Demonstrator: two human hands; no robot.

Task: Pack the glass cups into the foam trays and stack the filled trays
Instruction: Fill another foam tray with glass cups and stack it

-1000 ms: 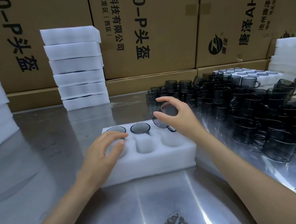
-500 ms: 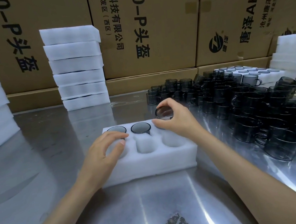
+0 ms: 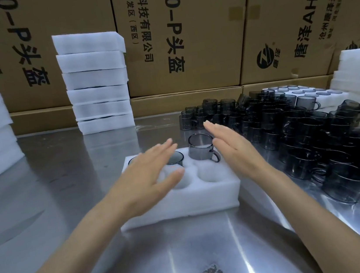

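Cup (image 3: 200,148) stands between flat hands, left (image 3: 150,177); right (image 3: 233,150).

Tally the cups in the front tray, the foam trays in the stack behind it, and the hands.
Glass cups in front tray: 3
Foam trays in back stack: 6
Hands, left hand and right hand: 2
Total: 11
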